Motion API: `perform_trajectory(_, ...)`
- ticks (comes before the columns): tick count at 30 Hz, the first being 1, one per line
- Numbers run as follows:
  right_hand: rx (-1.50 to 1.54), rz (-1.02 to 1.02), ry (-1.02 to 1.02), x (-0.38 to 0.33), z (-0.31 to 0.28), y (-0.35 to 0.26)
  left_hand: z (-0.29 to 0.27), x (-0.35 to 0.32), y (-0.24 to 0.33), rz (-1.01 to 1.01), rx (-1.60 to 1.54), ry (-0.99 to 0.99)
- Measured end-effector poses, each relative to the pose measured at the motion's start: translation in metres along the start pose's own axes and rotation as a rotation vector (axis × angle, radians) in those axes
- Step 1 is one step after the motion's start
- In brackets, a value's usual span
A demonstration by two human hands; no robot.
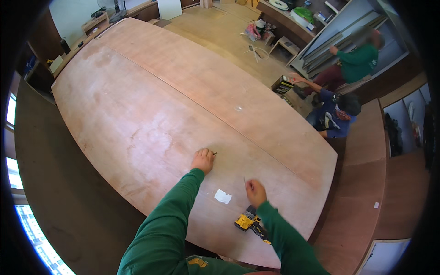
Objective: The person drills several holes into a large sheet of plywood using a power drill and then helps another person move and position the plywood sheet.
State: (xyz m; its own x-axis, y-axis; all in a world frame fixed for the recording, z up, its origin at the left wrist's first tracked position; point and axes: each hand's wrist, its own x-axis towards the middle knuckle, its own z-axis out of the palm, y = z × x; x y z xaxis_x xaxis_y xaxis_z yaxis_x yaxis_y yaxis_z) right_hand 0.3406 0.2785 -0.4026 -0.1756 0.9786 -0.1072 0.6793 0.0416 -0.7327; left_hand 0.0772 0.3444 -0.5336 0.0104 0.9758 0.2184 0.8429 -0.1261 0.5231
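My left hand point(203, 160) is closed just over the large wooden panel point(192, 119), with a small dark piece point(214, 153) poking out at its fingertips; its kind is too small to tell. To the right and nearer, my right hand point(255, 192) pinches a thin, slender piece point(244, 180) that points up and away; it may be metal, but its kind does not show. Right below that hand, a yellow and black cordless drill point(247, 222) lies on its side on the panel. A small white scrap of paper point(222, 196) rests between the drill and my left forearm.
A straight seam point(183, 94) runs lengthwise along the panel. At its right edge a person in a dark blue shirt point(337, 112) crouches, a hand by a dark tin point(283, 85). Another person in green point(360, 64) is behind. A cluttered workbench point(293, 20) stands at the back right.
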Motion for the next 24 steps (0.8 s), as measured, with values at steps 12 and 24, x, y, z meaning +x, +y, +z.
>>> perform_trajectory(12, 0.021, 0.487, 0.148, -0.313, -0.086, 0.048, 0.003, 0.020, 0.045, -0.314, -0.009, -0.283)
perform_trajectory(24, 0.278, 0.585, 0.199, -0.370, -0.069, 0.045, 0.021, -0.007, 0.040, -0.218, 0.084, -0.262)
